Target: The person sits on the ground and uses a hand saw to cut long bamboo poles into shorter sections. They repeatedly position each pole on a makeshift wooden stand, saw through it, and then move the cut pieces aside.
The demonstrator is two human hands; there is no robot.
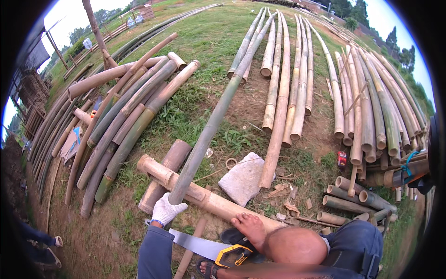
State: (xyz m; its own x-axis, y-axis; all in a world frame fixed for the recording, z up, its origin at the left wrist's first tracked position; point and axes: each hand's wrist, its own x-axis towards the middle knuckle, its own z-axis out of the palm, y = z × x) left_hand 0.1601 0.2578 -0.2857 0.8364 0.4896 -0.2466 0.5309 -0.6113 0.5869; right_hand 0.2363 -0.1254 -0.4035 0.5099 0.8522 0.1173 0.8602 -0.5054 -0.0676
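Observation:
My left hand (168,210), in a white knitted glove, is closed around the near end of a long grey-green bamboo pole (209,125). The pole runs away from me over the grass and crosses above a thick tan bamboo log (216,202). That log lies across a shorter brown bamboo piece (153,197). My bare foot (251,229) presses on the log. Just below the gloved hand is a hand saw (195,244) with a yellow and black handle, beside a dark sandal. No fingers show on its handle, and my right hand does not appear.
A pale stone slab (241,179) lies beyond the log. Bamboo poles are piled at left (134,125) and right (371,102), with more ahead (283,93). Short cut tubes (341,203) and a red tape measure (342,159) lie right. Another person's feet (56,249) show lower left.

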